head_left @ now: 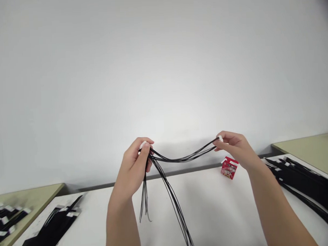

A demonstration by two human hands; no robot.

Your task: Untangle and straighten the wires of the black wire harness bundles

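A bundle of thin black cables (182, 160) sags between my two hands, held up above the white table. My left hand (134, 162) is closed around the bundle, its thumb pressed along a small white piece (143, 144), perhaps a connector or tag. Below that hand, short loose ends dangle, while a longer run of the cables slopes down to the right and leaves the picture at the bottom. My right hand (234, 145) pinches another small white piece (220, 138) at the right end of the cables. Its exact kind is too small to tell.
The white table (205, 208) meets a pale wall (161, 72). Behind my right wrist stands a small red box (229, 168). Black cable bundles with white ends lie at the right (308, 182) and at the left (51, 229). More rest on a yellowish table (44, 195) at far left.
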